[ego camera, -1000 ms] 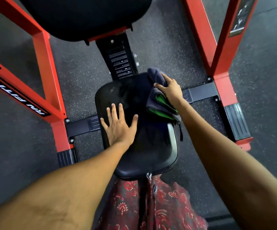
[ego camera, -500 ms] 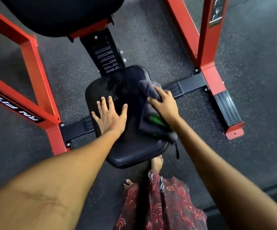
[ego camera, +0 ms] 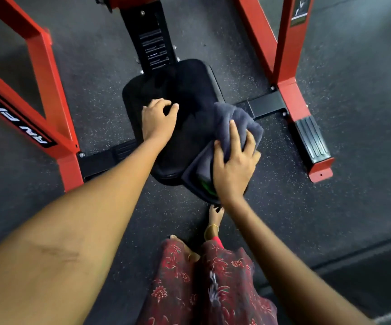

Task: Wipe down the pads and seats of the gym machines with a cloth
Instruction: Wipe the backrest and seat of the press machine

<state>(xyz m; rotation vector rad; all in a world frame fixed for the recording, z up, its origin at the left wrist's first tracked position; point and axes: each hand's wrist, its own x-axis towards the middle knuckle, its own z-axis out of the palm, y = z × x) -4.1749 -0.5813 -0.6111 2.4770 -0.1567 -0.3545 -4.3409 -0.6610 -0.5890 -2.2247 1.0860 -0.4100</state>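
Gym: red machine frame (ego camera: 49, 95), rubber flooring (ego camera: 353, 90)

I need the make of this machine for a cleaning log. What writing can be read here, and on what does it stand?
"RV FIT", white letters seen upside down and cut off by the picture's edge, on the black strip along the red frame.
White print on the black seat post: too blurred to read.
Sticker on the red upright: too blurred to read.
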